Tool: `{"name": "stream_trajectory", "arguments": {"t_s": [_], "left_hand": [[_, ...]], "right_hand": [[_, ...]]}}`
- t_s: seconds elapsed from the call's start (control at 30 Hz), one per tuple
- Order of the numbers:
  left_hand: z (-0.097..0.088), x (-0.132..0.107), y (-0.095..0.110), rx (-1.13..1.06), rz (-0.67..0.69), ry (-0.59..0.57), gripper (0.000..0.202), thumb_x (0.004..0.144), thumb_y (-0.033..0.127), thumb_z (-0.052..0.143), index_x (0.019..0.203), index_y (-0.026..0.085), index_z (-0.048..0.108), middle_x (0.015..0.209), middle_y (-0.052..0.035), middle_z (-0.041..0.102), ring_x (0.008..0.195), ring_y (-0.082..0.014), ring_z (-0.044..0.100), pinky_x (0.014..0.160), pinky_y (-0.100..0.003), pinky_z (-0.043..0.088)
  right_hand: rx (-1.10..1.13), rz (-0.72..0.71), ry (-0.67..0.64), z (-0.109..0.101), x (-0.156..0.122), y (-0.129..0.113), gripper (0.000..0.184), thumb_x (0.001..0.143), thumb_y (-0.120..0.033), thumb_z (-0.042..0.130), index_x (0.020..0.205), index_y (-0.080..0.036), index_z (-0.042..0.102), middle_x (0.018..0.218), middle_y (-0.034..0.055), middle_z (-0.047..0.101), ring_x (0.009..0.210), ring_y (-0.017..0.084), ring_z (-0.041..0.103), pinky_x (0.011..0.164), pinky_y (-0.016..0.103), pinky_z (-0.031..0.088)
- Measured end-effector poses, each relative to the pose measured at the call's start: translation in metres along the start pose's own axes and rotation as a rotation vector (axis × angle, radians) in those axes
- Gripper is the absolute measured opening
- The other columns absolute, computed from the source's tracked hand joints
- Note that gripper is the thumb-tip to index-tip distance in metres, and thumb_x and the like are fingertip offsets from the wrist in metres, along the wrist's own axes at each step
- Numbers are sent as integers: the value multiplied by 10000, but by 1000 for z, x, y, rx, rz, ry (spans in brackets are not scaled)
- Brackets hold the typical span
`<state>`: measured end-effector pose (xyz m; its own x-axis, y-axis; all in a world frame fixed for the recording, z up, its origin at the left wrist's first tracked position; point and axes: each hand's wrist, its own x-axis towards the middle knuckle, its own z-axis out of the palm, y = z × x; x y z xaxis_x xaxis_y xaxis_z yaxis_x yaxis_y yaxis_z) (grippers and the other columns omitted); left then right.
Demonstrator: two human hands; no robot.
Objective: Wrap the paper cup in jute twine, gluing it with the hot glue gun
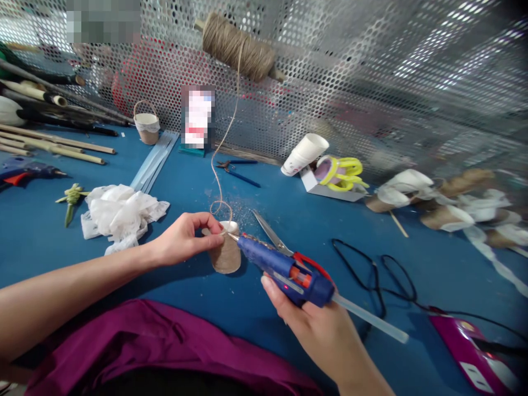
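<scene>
My left hand (185, 237) pinches the rim of a small cup wrapped in brown twine (225, 253), holding it tilted on the blue table (289, 225). The twine strand (223, 148) runs from the cup up to a twine spool (238, 47) mounted on the perforated metal screen. My right hand (319, 324) grips a blue glue gun (284, 269) with a clear glue stick out its back. The gun's nozzle touches the cup near its rim. Scissors (272, 235) lie just behind the gun.
White lace fabric (119, 212) lies at left, with wooden sticks (53, 146) and another glue gun (25, 170) beyond. A finished small basket (147, 126), pliers (237, 168), stacked paper cups (305, 154) and several wrapped cups (445, 203) sit further back. A black cord (379, 275) leads to a purple power strip (474, 352).
</scene>
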<state>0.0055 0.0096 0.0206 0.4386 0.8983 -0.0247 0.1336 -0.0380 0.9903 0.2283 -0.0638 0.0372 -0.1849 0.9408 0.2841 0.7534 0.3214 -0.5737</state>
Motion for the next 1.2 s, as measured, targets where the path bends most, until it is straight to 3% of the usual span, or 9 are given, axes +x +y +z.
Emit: {"name": "stream_trajectory", "arguments": {"t_s": [0.33,0.47,0.73,1.2], "left_hand": [[-1,0,-2,-43,14,-36,161,750,269,576,701,125,522,855,-81,639,793,-157,576,722,-286,457],[-2,0,-3,-43,27,-50,159,759,268,573,713,124,523,892,-91,638,820,-162,577,738,-292,453],[-4,2,-4,-39,44,-66,168,769,267,575,712,119,518,952,-97,627,845,-155,577,769,-289,445],[-6,2,-5,-83,41,-98,168,769,258,582,709,120,509,984,-105,625,907,-166,573,789,-284,443]], "right_hand": [[-80,-88,36,2,-2,-2,264,830,-383,508,792,-172,662,723,55,684,610,182,648,587,285,538],[-64,-66,19,0,-1,-3,264,828,-391,506,795,-181,662,645,38,667,559,176,634,535,276,528],[-86,-46,-9,-6,4,-3,367,835,-386,484,526,-207,569,510,20,611,515,172,610,488,268,490],[-19,-8,-36,-5,7,-2,328,831,-372,486,566,-202,575,494,6,596,504,163,602,482,261,487]]}}
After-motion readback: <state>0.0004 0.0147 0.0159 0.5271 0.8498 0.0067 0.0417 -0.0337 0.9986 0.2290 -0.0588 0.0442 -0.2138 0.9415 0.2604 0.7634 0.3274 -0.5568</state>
